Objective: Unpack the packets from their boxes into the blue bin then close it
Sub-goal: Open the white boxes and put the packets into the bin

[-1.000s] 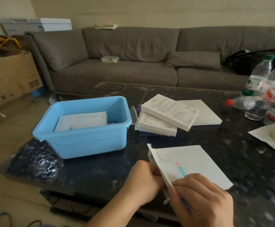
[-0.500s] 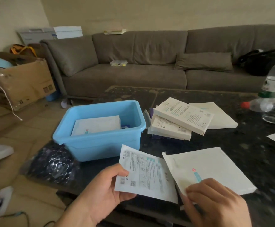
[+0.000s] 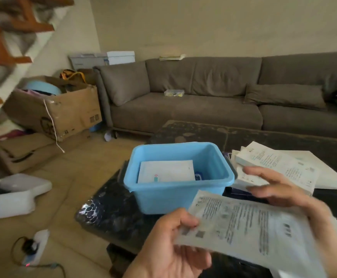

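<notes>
The open blue bin (image 3: 180, 195) stands on the dark table (image 3: 113, 213), and one white packet (image 3: 165, 173) lies flat inside it. My left hand (image 3: 169, 243) pinches the near-left corner of a printed white packet (image 3: 244, 227), held in the air just in front of the bin and blurred by motion. My right hand (image 3: 284, 189) hovers above that packet with its fingers spread toward the left and holds nothing. Behind it is a stack of white boxes (image 3: 272, 163), right of the bin.
A flat white box (image 3: 330, 175) lies right of the stack. A grey sofa (image 3: 203, 109) runs behind the table. On the floor to the left are cardboard boxes (image 3: 63, 113), a white foam piece (image 3: 13, 195) and a power strip (image 3: 35, 249).
My left hand has lifted the printed packet up and toward the bin. My right hand has let go of the white box and risen, fingers spread. The view has swung left.
</notes>
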Available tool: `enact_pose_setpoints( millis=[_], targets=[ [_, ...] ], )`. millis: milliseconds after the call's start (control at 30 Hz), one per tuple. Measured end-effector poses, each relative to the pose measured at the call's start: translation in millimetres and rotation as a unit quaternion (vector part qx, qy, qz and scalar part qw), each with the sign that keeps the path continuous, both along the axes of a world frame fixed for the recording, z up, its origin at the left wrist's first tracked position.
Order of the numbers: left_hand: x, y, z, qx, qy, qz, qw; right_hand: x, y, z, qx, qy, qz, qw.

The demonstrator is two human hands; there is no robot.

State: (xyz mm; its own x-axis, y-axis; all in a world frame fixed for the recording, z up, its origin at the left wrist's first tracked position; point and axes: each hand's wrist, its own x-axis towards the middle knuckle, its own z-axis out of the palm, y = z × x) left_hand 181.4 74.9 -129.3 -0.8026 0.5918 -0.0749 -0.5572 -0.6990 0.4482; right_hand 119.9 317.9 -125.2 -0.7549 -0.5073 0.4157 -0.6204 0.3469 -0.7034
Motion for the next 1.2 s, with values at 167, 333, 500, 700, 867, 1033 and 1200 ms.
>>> enact_pose_setpoints(
  millis=[167,333,500,700,867,1033,1200],
  targets=[
    [-3.1,-16.7,-1.0,-0.36,0.116,0.114,0.918,-12.6,-31.2,72.0,-0.114,-0.065,0.147,0.98],
    [-12.9,-34.4,19.8,-0.458,0.184,0.376,0.784,-55.2,-75.8,119.1,0.127,-0.149,0.13,0.972],
    [-26.6,-32.8,21.2,-0.39,0.069,0.437,0.808,-72.1,-124.9,102.4,0.179,-0.203,0.105,0.957],
    [-32.8,-38.7,28.4,-0.286,-0.001,0.52,0.805,-97.3,-118.1,88.5,0.141,-0.283,0.108,0.943],
    [-37.9,-63.4,29.7,-0.212,-0.035,0.58,0.786,-139.3,-124.6,90.8,0.151,-0.174,0.046,0.972],
    [-37.3,-77.2,30.3,-0.097,-0.071,0.607,0.786,-166.7,-149.1,77.2,0.277,-0.172,0.103,0.94],
    [-41.8,-77.6,29.4,-0.09,-0.081,0.61,0.783,-167.0,-177.8,52.7,0.364,-0.147,0.135,0.91]
  ],
)
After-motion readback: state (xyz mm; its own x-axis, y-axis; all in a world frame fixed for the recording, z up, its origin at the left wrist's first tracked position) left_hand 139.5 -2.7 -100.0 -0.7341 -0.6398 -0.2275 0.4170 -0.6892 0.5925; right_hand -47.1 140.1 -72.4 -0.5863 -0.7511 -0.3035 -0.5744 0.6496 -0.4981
